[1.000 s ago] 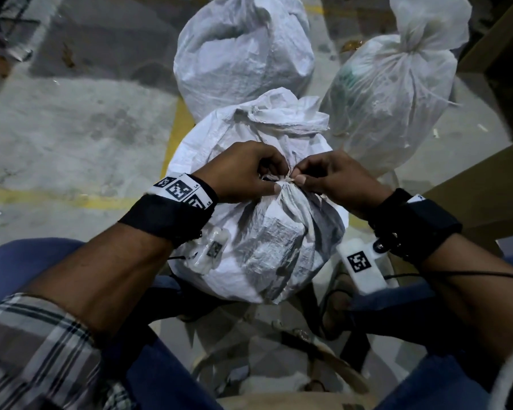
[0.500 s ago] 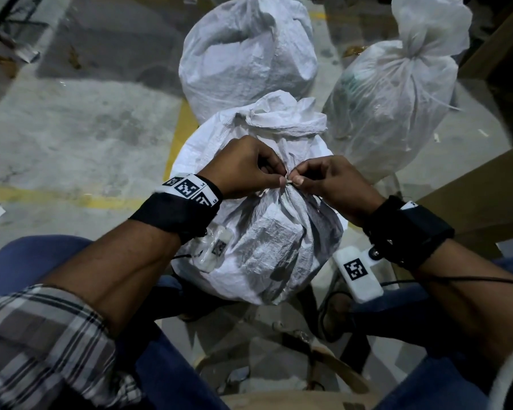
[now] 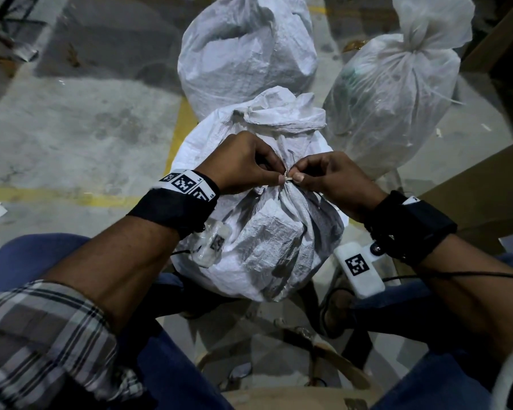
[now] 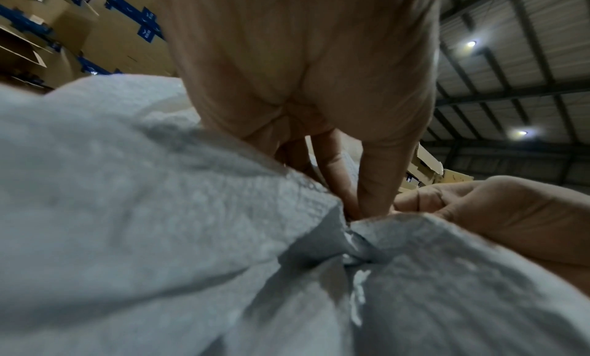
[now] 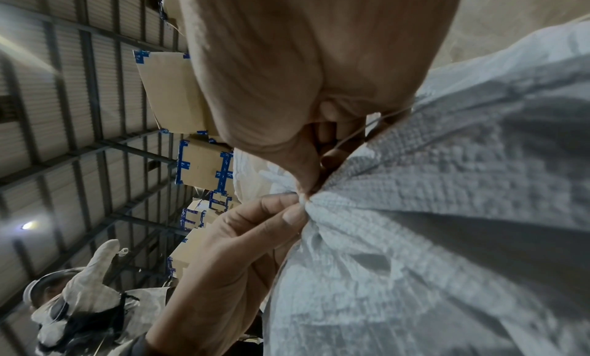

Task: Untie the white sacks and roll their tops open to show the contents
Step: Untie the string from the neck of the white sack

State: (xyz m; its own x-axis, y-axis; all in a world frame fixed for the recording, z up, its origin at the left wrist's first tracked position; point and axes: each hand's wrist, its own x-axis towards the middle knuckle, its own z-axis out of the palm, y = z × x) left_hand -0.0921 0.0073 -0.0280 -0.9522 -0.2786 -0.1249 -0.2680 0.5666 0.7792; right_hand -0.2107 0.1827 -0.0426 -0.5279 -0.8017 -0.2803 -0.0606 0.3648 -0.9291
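Note:
The nearest white woven sack [image 3: 264, 247] stands between my knees, its neck gathered and bound by a thin white tie [image 3: 288, 179]. My left hand [image 3: 280, 174] and right hand [image 3: 296, 173] meet at that neck, each pinching the tie between thumb and forefinger. In the right wrist view the small knot [image 5: 303, 197] sits between my right hand [image 5: 308, 188] and my left hand [image 5: 289, 211], and a loose end of string [image 5: 360, 131] runs up along the sack [image 5: 447, 210]. The sack's crumpled top [image 3: 279, 113] flops beyond the binding. Sack folds [image 4: 159, 210] hide the knot in the left wrist view.
Two more tied sacks stand behind: an opaque one [image 3: 246, 48] and a translucent one [image 3: 391, 93] knotted at its neck. A cardboard box [image 3: 486, 179] is close on the right. Yellow floor lines [image 3: 181, 137] cross the concrete. My blue-trousered knees flank the sack.
Both hands stay pinched at the sack's neck with only small finger shifts. The tie is still knotted.

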